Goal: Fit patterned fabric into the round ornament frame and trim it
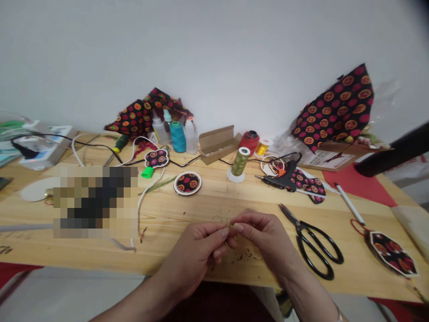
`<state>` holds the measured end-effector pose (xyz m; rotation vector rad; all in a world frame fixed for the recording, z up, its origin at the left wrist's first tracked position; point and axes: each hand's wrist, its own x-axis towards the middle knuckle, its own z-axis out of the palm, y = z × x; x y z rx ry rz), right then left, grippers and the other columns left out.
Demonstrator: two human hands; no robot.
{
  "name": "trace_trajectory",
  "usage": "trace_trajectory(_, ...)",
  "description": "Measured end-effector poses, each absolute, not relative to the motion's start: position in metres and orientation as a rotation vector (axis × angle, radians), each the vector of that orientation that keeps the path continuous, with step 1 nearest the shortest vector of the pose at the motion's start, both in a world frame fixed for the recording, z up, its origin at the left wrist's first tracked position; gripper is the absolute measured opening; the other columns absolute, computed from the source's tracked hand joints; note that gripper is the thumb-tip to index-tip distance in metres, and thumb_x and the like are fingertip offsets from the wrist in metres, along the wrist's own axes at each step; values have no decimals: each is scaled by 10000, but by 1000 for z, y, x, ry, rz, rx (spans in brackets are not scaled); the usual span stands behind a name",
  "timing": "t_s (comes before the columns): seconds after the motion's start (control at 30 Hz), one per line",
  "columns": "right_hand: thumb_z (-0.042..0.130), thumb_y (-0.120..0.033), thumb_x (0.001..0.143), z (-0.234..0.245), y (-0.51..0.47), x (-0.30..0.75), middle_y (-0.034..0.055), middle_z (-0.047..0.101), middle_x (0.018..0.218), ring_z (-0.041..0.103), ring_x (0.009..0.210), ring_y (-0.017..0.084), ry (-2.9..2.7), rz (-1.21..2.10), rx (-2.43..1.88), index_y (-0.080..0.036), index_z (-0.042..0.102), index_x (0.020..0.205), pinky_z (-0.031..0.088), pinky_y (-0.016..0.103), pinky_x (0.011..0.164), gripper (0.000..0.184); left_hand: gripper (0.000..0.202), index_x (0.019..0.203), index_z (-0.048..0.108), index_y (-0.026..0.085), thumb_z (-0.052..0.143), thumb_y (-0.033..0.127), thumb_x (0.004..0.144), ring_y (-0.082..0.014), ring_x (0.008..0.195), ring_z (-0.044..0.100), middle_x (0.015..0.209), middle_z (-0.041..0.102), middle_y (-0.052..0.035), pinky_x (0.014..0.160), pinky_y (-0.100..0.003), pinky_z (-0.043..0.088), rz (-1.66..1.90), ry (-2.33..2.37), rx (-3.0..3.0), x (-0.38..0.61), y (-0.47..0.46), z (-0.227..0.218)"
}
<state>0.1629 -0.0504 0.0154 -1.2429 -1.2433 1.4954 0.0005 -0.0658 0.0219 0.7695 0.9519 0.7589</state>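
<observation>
My left hand (197,250) and my right hand (261,237) meet over the front edge of the wooden table (161,210). Both pinch with thumb and forefinger, fingertips almost touching. Between them runs a thin olive-gold thread (224,220), too fine to follow far. An olive-green thread spool (239,163) stands upright beyond the hands. Black scissors (313,243) lie shut just right of my right hand.
A round fabric-covered disc (187,183) lies mid-table. Bottles and a teal spool (177,136) stand at the back beside patterned fabric (140,114). A glue gun (281,179), white pen (348,203), octagonal fabric ornament (390,252), open cardboard box (217,143) and white cord (147,190) lie around.
</observation>
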Motion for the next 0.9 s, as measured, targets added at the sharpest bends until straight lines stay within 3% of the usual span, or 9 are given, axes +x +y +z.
trace_trajectory(0.27,769,-231,646,15,-48,163,-8,636,721,578,713,122,-1238,1631,-1154,-199,766,775,426,248,690,133,300,662,666,138,563,351,846,-86,468,240,458,342,79,487,-253,167,691,938,830,-2,-69,20)
trace_trajectory(0.43,787,-256,633,16,-47,165,-18,643,626,583,556,105,-1124,1898,-1036,-172,748,762,443,241,586,159,306,637,666,137,582,358,831,-87,478,257,472,376,69,492,-252,158,645,970,872,-2,-69,21)
trace_trajectory(0.63,784,-277,648,12,-45,167,-18,634,573,603,522,117,-1124,1986,-956,-148,703,686,453,242,553,157,304,645,678,146,574,364,828,-84,461,230,469,364,75,483,-255,133,574,956,903,-1,-69,26)
trace_trajectory(0.9,706,-272,740,11,-48,164,-36,599,517,556,476,94,-1223,1753,-1029,-153,599,642,427,225,540,188,331,690,699,117,573,390,827,-80,473,255,504,420,43,477,-244,146,648,843,736,-2,-68,20)
